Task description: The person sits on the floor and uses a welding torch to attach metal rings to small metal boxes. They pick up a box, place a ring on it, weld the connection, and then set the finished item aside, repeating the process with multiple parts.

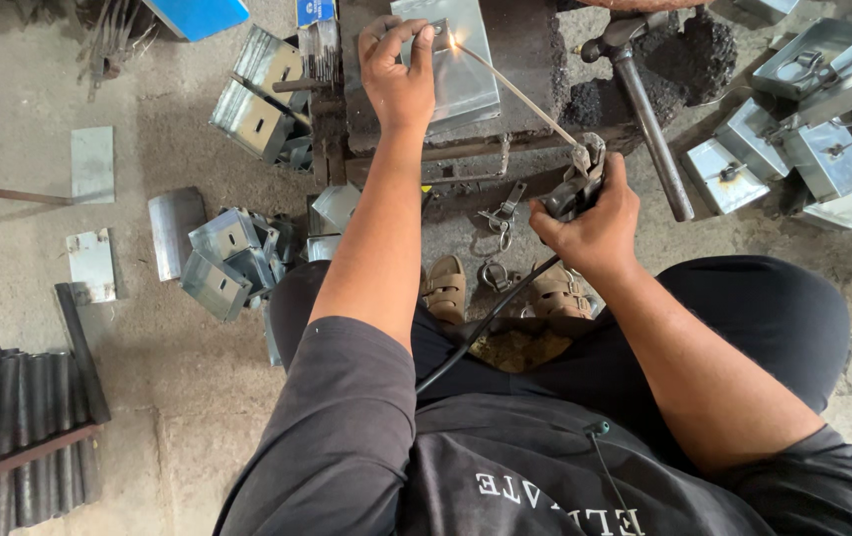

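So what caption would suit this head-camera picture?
Left hand steadies a metal box while right hand holds a welding rod sparking at it.

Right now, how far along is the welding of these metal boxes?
Finished-looking boxes lie piled at right. In hand: the left hand steadies a box while the right hand holds the electrode holder, its rod sparking there. More boxes wait at left.

A hammer [644,109] lies on the floor [29,89] right of the block, near a cluster of metal boxes [793,129]. More boxes [232,253] sit left, beside flat plates [91,164]. Dark pipes [9,427] are stacked at lower left.
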{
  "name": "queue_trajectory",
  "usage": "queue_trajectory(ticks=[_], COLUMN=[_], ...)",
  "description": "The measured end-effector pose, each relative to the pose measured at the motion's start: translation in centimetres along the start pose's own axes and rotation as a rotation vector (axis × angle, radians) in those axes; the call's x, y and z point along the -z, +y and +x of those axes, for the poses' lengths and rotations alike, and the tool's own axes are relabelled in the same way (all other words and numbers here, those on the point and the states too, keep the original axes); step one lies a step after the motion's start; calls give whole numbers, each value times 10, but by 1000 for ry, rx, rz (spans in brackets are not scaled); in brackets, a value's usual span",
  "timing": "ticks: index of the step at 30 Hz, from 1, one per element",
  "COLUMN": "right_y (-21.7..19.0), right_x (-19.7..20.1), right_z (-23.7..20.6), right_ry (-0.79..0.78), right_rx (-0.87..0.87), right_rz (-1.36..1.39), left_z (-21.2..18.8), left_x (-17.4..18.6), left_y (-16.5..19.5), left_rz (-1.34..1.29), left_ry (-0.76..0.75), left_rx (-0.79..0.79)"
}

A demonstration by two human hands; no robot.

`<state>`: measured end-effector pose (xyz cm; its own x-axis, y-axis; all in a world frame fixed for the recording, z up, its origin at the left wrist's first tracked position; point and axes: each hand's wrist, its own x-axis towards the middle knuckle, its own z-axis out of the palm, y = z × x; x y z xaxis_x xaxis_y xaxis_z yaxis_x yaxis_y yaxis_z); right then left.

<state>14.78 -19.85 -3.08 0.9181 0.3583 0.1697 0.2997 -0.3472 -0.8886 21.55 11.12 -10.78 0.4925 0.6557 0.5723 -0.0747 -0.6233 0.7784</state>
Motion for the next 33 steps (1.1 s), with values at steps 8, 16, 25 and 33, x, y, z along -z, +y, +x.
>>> queue_trajectory(ticks=[8,16,25,33], right_y=[5,5,5,5], right_x=[-1,-3,-3,-1], right_z=[0,-2,-1,-1], right_ry=[-1,15,10,11], right_rx=[46,68,69,65], right_rz=[8,59,55,84], left_z=[-1,-1,1,-2], left_x=[-1,-4,-5,-1], left_y=[-16,-19,-18,-24], left_rz=[171,15,86,106], left_ry=[-34,3,46,19], left_rx=[104,13,35,95])
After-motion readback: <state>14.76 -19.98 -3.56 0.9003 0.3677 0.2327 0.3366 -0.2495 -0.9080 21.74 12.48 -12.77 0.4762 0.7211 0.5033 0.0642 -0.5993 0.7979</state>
